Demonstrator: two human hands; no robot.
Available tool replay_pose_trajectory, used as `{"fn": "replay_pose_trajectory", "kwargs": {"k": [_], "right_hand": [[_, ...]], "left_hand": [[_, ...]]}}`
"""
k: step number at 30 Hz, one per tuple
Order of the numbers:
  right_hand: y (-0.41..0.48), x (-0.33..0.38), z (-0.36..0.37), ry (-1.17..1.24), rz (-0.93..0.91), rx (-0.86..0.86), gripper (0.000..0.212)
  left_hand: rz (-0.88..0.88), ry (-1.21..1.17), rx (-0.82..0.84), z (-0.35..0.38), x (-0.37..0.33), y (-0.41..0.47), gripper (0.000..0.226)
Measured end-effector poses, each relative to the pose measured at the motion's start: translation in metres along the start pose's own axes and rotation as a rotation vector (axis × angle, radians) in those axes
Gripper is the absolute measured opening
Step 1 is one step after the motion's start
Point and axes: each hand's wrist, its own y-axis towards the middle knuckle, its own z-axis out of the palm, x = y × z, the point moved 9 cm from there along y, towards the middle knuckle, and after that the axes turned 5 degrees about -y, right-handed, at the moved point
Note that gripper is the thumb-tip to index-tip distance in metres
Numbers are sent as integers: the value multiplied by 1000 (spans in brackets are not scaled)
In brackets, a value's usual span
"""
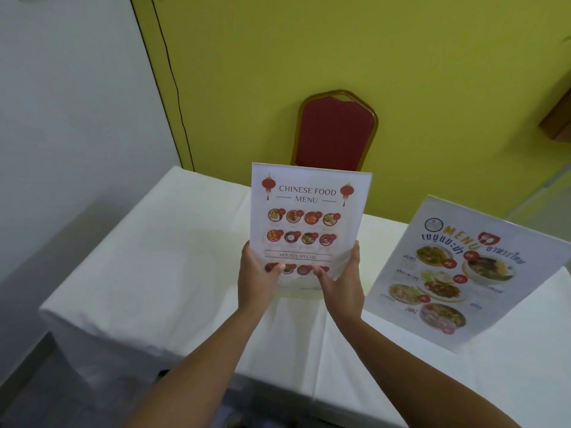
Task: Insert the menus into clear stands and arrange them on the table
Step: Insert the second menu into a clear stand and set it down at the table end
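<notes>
A clear stand holding the Chinese food menu (307,211) is upright above the middle of the white-clothed table (160,273). My left hand (258,279) grips its lower left edge and my right hand (341,282) grips its lower right edge, thumbs across the front. The stand's base is hidden behind my hands, so I cannot tell whether it touches the cloth. To the right, a second stand with a Thai food menu (457,273) stands on the table, leaning back and turned slightly left.
A red padded chair with a gold frame (336,131) stands behind the table against the yellow wall. A white wall runs along the left. The table's left edge and near edge drop to the floor. A brown wooden object (559,122) juts in at the right.
</notes>
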Motion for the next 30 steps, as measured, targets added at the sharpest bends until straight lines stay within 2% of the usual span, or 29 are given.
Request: {"fn": "replay_pose_trajectory", "kwargs": {"k": [8, 18, 30], "right_hand": [[28, 64, 25, 26, -104, 8, 97], [80, 169, 123, 73, -183, 119, 99], [133, 230, 249, 32, -188, 216, 102]], "left_hand": [[38, 17, -115, -41, -25, 43, 56], [40, 40, -171, -134, -37, 149, 41], [-21, 46, -219, -199, 10, 255, 46]]}}
